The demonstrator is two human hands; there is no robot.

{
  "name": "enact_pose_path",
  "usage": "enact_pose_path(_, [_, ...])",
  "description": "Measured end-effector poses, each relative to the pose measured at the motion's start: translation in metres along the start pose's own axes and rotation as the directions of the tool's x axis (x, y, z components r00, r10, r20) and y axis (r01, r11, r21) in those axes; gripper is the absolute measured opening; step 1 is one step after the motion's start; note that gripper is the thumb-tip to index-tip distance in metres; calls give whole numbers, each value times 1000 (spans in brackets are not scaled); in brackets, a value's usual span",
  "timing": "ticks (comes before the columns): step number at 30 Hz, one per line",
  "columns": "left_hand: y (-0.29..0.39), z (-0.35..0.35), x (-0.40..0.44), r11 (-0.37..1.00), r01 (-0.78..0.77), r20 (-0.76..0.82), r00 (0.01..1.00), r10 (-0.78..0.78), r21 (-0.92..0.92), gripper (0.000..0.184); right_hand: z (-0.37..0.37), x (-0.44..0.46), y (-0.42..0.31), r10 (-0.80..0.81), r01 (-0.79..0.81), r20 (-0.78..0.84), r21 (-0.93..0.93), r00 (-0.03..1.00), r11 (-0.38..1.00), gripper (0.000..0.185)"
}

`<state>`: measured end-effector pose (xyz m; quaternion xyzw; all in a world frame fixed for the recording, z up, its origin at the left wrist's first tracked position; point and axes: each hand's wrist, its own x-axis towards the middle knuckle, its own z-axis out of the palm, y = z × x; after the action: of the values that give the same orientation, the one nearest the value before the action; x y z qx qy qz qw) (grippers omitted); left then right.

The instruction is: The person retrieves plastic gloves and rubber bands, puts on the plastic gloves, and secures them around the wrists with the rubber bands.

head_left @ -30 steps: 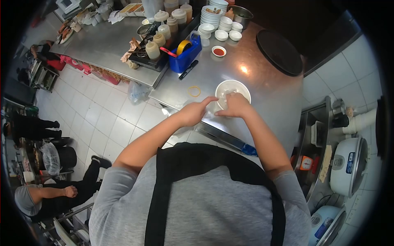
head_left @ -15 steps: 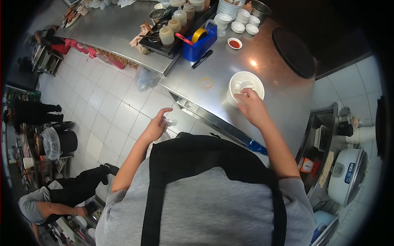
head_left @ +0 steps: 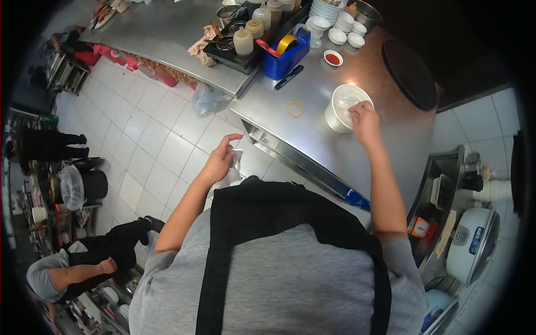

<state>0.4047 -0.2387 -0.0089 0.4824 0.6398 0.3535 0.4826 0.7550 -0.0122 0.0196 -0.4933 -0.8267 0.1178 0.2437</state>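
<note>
A white tub (head_left: 338,118) stands on the steel counter, with pale, see-through contents whose kind I cannot make out. My right hand (head_left: 364,120) reaches over its near right rim, fingertips drawn together inside the opening; what they pinch, if anything, is hidden. Lower left, off the counter's edge, my left hand (head_left: 219,162) has its index finger stretched out and the other fingers curled on a clear plastic bag (head_left: 235,167), which hangs down beside my apron. A yellow rubber band (head_left: 295,109) lies on the counter left of the tub.
Beyond the tub are a small dish of red sauce (head_left: 333,58), a blue tape dispenser (head_left: 279,66), a black marker (head_left: 289,77) and stacked white bowls (head_left: 337,36). A round black tray (head_left: 409,75) lies right. An open drawer (head_left: 290,153) juts below the counter. Another person (head_left: 84,268) stands lower left.
My right fingers have gone from spread to drawn together at the tub's rim. The tub sits slightly farther away. My left hand has risen slightly, showing more of the bag. The view has shifted.
</note>
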Motion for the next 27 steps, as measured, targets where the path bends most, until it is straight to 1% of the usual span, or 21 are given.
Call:
enact_pose_path(1, [-4,-3,1,1000,-8,0,1000,8,1,48,1,9,10,47,-45,64,-29,997,999,22])
enact_pose_path(4, [-7,-7,3,998,-58,-47,997,57,-6,46,4,24,16,-30,90,306,-182,951,979,24])
enact_pose_path(5, [-7,-10,4,997,-76,-72,995,76,-8,45,5,25,13,3,38,261,-150,965,988,26])
enact_pose_path(7, [-10,-19,6,997,-75,-102,992,73,-17,45,-8,21,-18,74,-61,174,-77,982,995,31])
enact_pose_path(8, [-11,-23,7,997,-74,-116,991,71,-23,46,-7,16,-29,78,-54,166,-146,983,988,31])
enact_pose_path(10, [-8,-32,8,969,-48,-117,993,19,-243,47,-4,0,-47,84,-40,151,-276,985,960,36])
enact_pose_path(11, [-6,-39,7,937,-34,-117,993,-7,-347,48,0,-9,-52,67,-30,141,-250,988,968,39])
enact_pose_path(13, [-2,-52,7,883,-43,-158,987,-36,-468,51,3,-22,-65,14,10,116,-199,993,980,47])
enact_pose_path(15, [-3,-66,5,828,-68,-203,978,-56,-556,51,10,-53,-98,-216,214,-24,-45,976,976,46])
enact_pose_path(16, [-4,-76,2,823,-69,-195,979,-51,-563,51,14,-68,-118,-303,297,43,116,952,948,45])
enact_pose_path(17, [-7,-82,0,836,-42,-219,971,-95,-547,50,18,-79,-137,-390,354,91,275,916,894,43])
enact_pose_path(19, [-14,-89,-1,856,14,-259,950,-172,-516,48,57,-96,-151,-465,330,215,462,859,824,42])
enact_pose_path(21, [-29,-96,-6,872,72,-284,930,-235,-484,40,112,-102,-154,-251,61,251,583,935,810,41])
enact_pose_path(22, [-38,-98,-9,879,98,-301,917,-262,-467,37,134,-99,-146,-179,-68,380,553,908,830,40])
enact_pose_path(24, [-62,-100,-16,890,141,-349,884,-311,-434,27,178,-89,-130,-37,-301,606,446,795,843,39])
enact_pose_path(25, [-75,-100,-21,894,162,-375,865,-332,-418,22,205,-92,-116,-56,-220,583,392,811,893,39])
enact_pose_path(27, [-98,-100,-36,886,200,-372,852,-368,-419,13,248,-99,-87,-102,-51,533,264,840,963,41])
